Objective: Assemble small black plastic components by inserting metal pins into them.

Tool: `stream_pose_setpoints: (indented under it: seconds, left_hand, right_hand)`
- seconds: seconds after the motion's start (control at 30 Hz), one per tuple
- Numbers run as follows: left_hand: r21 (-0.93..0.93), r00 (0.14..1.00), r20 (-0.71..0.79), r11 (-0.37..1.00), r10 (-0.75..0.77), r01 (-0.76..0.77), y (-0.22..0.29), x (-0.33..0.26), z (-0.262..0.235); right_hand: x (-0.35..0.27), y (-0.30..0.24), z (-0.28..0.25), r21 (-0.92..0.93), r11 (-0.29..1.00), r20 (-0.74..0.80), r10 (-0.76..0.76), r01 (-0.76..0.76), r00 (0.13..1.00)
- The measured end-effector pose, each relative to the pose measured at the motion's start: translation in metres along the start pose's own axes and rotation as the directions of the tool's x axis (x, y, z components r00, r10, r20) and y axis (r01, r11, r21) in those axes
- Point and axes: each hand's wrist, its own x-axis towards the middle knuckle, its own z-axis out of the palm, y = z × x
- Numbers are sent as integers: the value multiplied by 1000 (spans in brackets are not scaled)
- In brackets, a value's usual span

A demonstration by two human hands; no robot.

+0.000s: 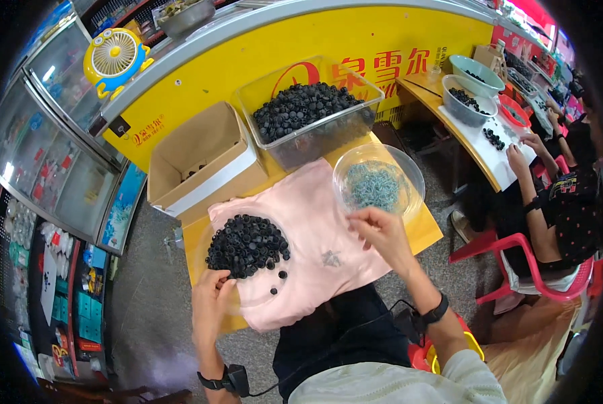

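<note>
Pale shirt fabric (389, 385) fills the bottom centre of the frame, nearest the lens, with dark trousers (342, 330) just above it. Largest beyond is a yellow-fronted counter (214, 87), curving across the top. At the right edge a co-worker (571, 219) sits on a pink chair (541, 264). Mid-frame stands a yellow table (419, 237), partly covered by a pink cloth (308, 209). Along its far side are a clear tub (308, 151) heaped with black parts and, left of that, an open cardboard box (214, 185). Right of centre sits a round clear bowl (410, 170) of small silvery pieces (375, 185). Left of centre lies a pile of black parts (247, 246). At its lower edge, the left hand (214, 286) has thumb and fingers drawn together; whether they pinch anything, I cannot tell. Near the bowl's lower rim, the right hand (377, 227) has bent fingers; its grip cannot be made out either. Smallest are a few silvery bits (330, 258) and two loose black parts (282, 275) on the cloth.
</note>
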Motion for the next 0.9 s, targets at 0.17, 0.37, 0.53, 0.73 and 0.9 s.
stream_pose_setpoints:
  seconds: [0.17,0.37,0.53,0.73,0.9]
  left_hand:
    - [66,983,-1,981,185,-185,-23,4,8]
    - [49,991,22,990,129,-129,-26,14,16]
    - [-118,970,98,970,224,-212,-7,9,36]
    - [-241,944,165,940,287,-244,2,20,67]
    - [-172,930,185,942,317,-287,-2,25,76]
  right_hand:
    - [-28,30,3,22,998,-91,56,-54,994]
    - [-26,47,4,-87,995,-148,-55,42,987]
    - [-28,53,5,-116,991,-179,-86,66,980]
    - [-31,56,7,-102,988,-188,-133,115,973]
    - [-33,55,9,-47,995,-196,-91,83,976]
